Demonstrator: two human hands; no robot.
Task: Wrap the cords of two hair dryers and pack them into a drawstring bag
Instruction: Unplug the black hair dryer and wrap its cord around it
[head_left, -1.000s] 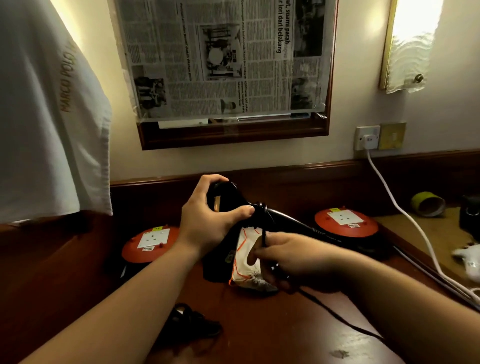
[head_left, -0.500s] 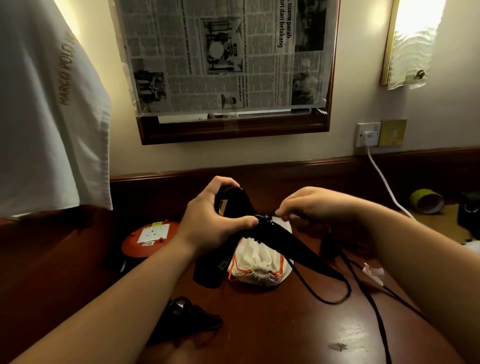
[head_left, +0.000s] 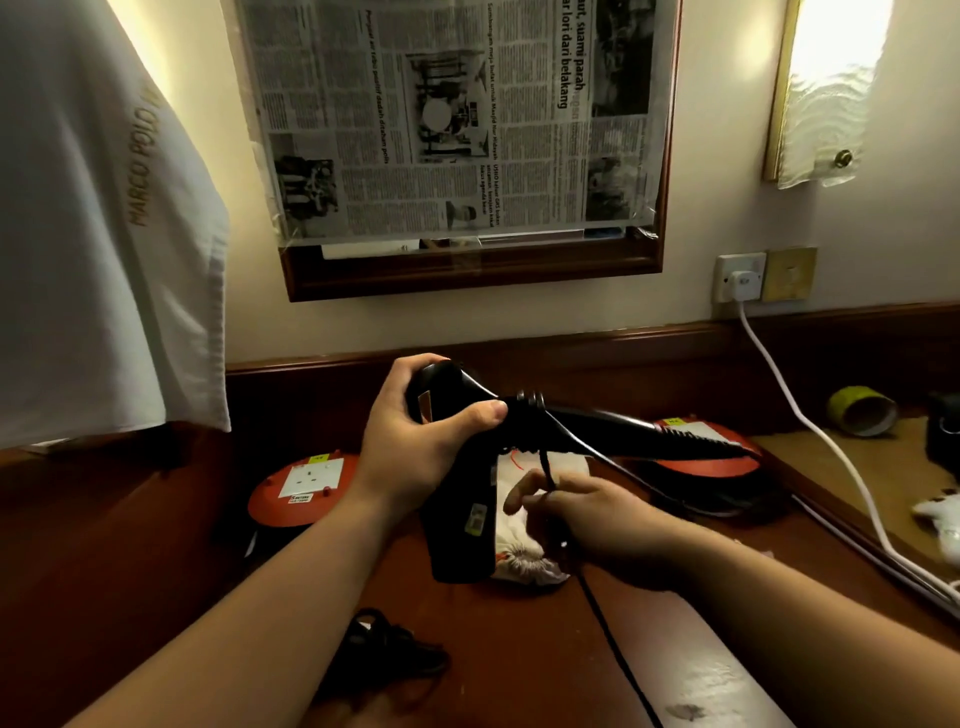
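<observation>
My left hand (head_left: 415, 441) grips the body of a black hair dryer (head_left: 457, 525), held above the wooden desk with its barrel pointing down and its handle (head_left: 613, 426) stretching out to the right. Several turns of its black cord (head_left: 608, 623) sit around the handle near the body. My right hand (head_left: 587, 519) is below the handle and pinches the cord, which trails down over the desk toward me. A white drawstring bag (head_left: 524, 561) with orange string lies on the desk behind the dryer, partly hidden. A dark bundle of cord (head_left: 389, 654) lies near the desk's front.
Two red round socket reels (head_left: 306, 488) (head_left: 711, 447) stand at the back of the desk (head_left: 519, 649). A white cable (head_left: 810, 426) runs from the wall socket down the right side. A yellow tape roll (head_left: 862, 410) lies far right. A white towel (head_left: 93, 234) hangs at left.
My right hand has swung from above the handle down to below it, carrying the cord around. The handle has lifted to nearly level. My left hand has kept its hold.
</observation>
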